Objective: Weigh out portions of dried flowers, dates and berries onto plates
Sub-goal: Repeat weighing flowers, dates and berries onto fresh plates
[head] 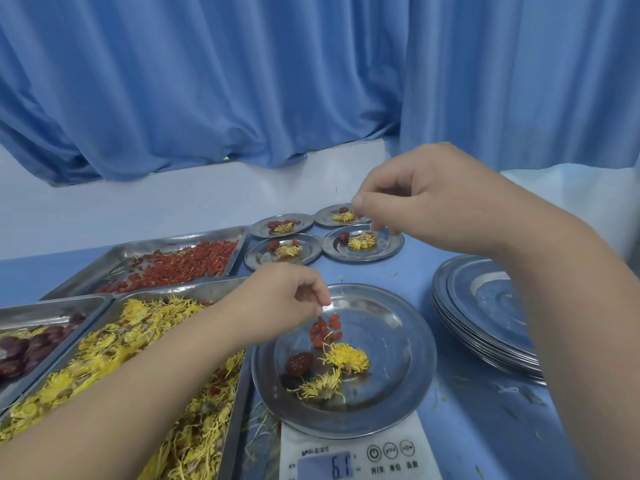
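Note:
A round steel plate (412, 344) sits on a white digital scale (349, 457) at the front centre. On it lie a small heap of red berries (325, 330), one dark date (298, 364) and two yellow dried flowers (348, 356). My left hand (287, 296) hovers over the plate's far left rim. Its fingertips are pinched just above the berry heap, and red shows inside the curled fingers. My right hand (419, 195) is raised over the far small plates with thumb and fingers pinched together; what is in the pinch is hidden.
Three steel trays stand at the left: red berries (180, 263), yellow flowers (138, 344), dark dates (31, 344). Several small filled plates (362, 242) sit behind the scale. A stack of empty plates (485, 306) stands at the right. A blue curtain hangs behind.

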A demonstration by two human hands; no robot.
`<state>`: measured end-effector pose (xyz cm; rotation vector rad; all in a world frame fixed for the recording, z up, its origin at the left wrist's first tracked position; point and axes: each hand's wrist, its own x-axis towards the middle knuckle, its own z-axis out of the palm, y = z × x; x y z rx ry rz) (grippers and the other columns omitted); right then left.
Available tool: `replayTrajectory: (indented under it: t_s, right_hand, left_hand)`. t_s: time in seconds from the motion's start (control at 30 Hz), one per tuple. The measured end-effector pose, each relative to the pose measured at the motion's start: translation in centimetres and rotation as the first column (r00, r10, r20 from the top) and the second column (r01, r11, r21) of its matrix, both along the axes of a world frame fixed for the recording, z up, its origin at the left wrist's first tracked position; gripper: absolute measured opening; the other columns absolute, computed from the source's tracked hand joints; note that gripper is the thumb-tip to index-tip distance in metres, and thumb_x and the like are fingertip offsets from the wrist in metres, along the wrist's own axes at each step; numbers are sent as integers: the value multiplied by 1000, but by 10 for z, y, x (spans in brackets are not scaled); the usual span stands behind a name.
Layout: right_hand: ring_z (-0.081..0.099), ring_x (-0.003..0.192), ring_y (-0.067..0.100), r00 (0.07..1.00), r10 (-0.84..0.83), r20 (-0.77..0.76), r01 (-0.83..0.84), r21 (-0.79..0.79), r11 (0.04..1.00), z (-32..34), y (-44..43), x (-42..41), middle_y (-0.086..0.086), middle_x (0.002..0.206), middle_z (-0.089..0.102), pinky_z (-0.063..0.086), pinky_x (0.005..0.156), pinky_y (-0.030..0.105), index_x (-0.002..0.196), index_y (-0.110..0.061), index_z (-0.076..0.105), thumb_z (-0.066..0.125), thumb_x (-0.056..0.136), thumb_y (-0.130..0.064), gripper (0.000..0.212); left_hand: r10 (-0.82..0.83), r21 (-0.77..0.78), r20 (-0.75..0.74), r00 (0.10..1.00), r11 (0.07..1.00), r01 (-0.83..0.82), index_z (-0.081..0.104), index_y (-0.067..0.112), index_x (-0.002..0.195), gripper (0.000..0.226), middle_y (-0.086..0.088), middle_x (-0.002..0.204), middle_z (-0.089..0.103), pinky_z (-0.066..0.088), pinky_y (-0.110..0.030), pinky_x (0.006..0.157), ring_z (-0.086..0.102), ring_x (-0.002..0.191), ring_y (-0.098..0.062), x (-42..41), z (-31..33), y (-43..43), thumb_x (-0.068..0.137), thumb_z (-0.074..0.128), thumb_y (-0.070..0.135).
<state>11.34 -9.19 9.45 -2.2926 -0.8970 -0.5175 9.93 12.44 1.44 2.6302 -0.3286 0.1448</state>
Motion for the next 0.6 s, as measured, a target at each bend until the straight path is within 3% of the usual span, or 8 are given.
replayTrajectory:
  t_s: [0.13, 0.23, 0.37, 0.5, 0.6]
  right_hand:
    - [63, 70, 24, 1000, 14, 4, -14, -12, 1000, 8, -5, -16, 5, 74, 68, 53, 62, 36, 80, -12, 69, 58, 86, -40, 31]
    - [64, 73, 28, 998, 60, 12, -60, 0, 998, 14, -8, -31, 8, 74, 68, 55, 68, 45, 82, -12, 69, 58, 86, -40, 31]
    - [64, 70, 23, 994, 107, 26, -108, 52, 993, 16, -9, -48, 5, 71, 68, 54, 67, 43, 82, -17, 70, 59, 85, -43, 28]
    - [58, 59, 8, 995, 95, -43, -93, 43, 995, -9, -9, -50, -3, 68, 67, 46, 58, 26, 76, -23, 71, 59, 83, -43, 24]
    - [57, 62, 1, 993, 2, -115, -9, -55, 998, -44, -19, -48, -14, 70, 66, 44, 57, 18, 77, -29, 70, 57, 83, -41, 19]
  left_hand:
    - [80, -182, 0, 997, 980, -78, 72, 36, 86, 10, 21, 85, 71, 51, -20, 72, 66, 78, 0, -11, -1, 8, 85, 71, 26]
    - [98, -445, -94, 991, 886, -130, 75, 31, 89, 10, 10, 90, 74, 52, -24, 70, 71, 81, -6, -24, 0, 14, 90, 66, 28]
    - [43, -839, -233, 971, 496, -223, 78, 20, 90, 18, -7, 101, 74, 56, -27, 64, 72, 84, -22, -43, 1, 17, 94, 60, 24]
    - [120, -951, -187, 975, 226, -210, 75, 14, 96, 21, -10, 102, 75, 57, -28, 62, 73, 88, -24, -57, -12, 18, 95, 56, 23]
    - [197, -974, -168, 966, 115, -193, 70, 13, 102, 20, -10, 105, 75, 53, -33, 74, 73, 95, -26, -67, -22, 21, 96, 54, 22]
